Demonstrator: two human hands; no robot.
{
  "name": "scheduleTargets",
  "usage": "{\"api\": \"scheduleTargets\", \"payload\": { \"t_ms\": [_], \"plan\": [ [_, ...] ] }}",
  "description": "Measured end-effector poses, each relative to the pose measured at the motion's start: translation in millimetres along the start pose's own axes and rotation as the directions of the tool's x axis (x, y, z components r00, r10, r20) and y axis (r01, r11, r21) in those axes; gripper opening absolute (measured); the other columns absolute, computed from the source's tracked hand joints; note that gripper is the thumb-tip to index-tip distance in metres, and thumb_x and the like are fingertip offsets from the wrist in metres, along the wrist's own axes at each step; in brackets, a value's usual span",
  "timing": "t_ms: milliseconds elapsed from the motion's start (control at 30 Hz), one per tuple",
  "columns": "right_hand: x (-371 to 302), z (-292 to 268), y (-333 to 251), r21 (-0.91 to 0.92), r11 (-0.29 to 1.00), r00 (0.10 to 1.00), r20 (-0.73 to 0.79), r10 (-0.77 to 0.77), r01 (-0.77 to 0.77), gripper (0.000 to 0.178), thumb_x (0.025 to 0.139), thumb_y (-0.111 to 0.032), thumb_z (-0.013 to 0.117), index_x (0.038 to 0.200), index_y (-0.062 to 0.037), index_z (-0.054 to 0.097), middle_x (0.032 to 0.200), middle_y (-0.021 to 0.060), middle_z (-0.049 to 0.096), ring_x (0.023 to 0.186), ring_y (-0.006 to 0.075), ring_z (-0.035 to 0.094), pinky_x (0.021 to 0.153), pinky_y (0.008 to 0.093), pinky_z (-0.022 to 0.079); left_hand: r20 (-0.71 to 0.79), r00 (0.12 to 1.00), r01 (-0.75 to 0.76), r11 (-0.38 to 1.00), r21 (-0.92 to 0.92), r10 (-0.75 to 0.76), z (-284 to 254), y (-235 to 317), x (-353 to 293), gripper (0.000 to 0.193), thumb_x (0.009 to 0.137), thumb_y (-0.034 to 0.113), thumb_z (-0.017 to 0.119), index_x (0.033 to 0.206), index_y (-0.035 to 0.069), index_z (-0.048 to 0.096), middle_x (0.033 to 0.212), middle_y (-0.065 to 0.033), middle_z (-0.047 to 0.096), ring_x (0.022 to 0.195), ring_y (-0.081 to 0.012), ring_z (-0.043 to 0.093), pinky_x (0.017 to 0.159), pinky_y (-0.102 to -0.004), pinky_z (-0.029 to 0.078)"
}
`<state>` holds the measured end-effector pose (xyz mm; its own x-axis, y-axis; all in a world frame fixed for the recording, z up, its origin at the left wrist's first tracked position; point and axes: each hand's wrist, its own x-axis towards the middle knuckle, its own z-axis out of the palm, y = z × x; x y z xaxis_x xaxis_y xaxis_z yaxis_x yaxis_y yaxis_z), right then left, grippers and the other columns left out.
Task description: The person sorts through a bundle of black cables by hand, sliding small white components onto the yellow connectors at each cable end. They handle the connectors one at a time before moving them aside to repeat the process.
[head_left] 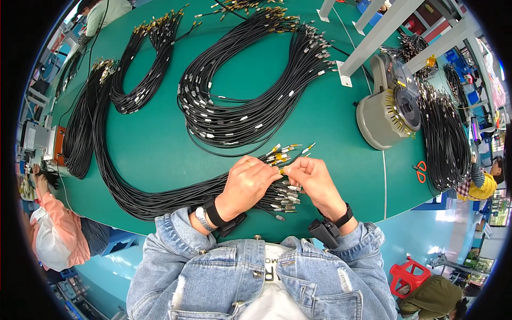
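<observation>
My left hand (246, 184) and my right hand (314, 182) meet over a bundle of black cables (160, 199), close in front of me. Both are closed, thumbs and fingertips pinched together. Between the fingertips shows a small piece of yellow tape (281, 172) on a cable end; the rest of that cable is hidden by my fingers. Just beyond lie more cable ends with yellow tape (277, 157). Below my hands, bare metal connectors (285, 198) fan out on the green table. Each wrist wears a black strap with a small dark device.
Beyond my hands lies a large looped cable bundle (234, 120); a smaller one (140, 96) is at far left. A grey round tape dispenser (386, 112) stands right, near orange-handled scissors (421, 172) and hanging cables (445, 138). A metal frame leg (368, 45) rises beside it. Other people sit around.
</observation>
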<state>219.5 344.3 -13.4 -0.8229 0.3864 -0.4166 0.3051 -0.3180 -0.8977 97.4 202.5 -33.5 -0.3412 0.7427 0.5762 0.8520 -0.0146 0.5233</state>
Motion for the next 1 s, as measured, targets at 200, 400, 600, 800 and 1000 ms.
{"api": "scheduleTargets", "payload": {
  "t_ms": [200,400,600,800,1000],
  "plan": [
    [0.6,6.7,8.0,-0.022,0.997,0.995,-0.073,-0.072,0.071,0.009,0.09,-0.008,0.065,0.084,-0.0013,0.063,0.069,-0.0012,0.06,0.061,0.0045,0.052,0.056,0.0198,0.041,0.053,0.996,0.076,0.993,-0.088,-0.072,-0.7,2.0,-0.4,0.013,0.074,0.011,0.078,0.076,0.004,0.067,0.069,-0.0062,0.066,0.065,-0.0229,0.062,0.065,-0.0347,0.049],
    [-0.6,9.4,9.4,-0.023,0.996,0.99,-0.108,-0.093,0.091,0.01,0.091,-0.008,0.064,0.083,-0.0019,0.062,0.068,-0.0007,0.06,0.06,0.0049,0.053,0.057,0.0199,0.041,0.095,0.986,0.15,0.981,-0.122,-0.139,-1.0,4.2,0.5,0.013,0.076,0.012,0.076,0.075,0.003,0.065,0.068,-0.007,0.065,0.063,-0.0236,0.061,0.066,-0.0359,0.049],
    [-4.8,8.9,7.8,0.095,0.994,0.996,-0.067,-0.052,0.058,0.012,0.092,-0.009,0.063,0.083,-0.0021,0.062,0.068,-0.0001,0.06,0.061,0.0055,0.053,0.058,0.0205,0.041,0.01,0.996,0.091,0.992,-0.09,-0.091,0.5,3.0,0.0,0.013,0.073,0.01,0.079,0.076,0.004,0.067,0.067,-0.0072,0.065,0.061,-0.0239,0.061,0.062,-0.035,0.048],
    [-7.7,15.6,11.5,0.128,0.988,0.987,-0.144,-0.069,0.088,0.012,0.093,-0.009,0.063,0.083,-0.0018,0.062,0.069,0.0003,0.06,0.062,0.0059,0.054,0.059,0.0205,0.043,0.084,0.977,0.206,0.967,-0.151,-0.195,0.6,3.3,-4.0,0.015,0.072,0.01,0.08,0.08,0.004,0.069,0.07,-0.0075,0.067,0.061,-0.0252,0.062,0.061,-0.0345,0.048],
    [-4.8,20.0,18.7,0.107,0.983,0.975,-0.181,-0.127,0.147,0.011,0.093,-0.009,0.063,0.085,-0.001,0.062,0.07,0.0009,0.061,0.062,0.0063,0.054,0.06,0.0207,0.044,0.187,0.921,0.379,0.9,-0.217,-0.343,-0.5,6.8,-4.9,0.012,0.076,0.008,0.077,0.083,0.002,0.069,0.076,-0.0082,0.07,0.067,-0.0252,0.066,0.065,-0.0335,0.051]
  ]
}}
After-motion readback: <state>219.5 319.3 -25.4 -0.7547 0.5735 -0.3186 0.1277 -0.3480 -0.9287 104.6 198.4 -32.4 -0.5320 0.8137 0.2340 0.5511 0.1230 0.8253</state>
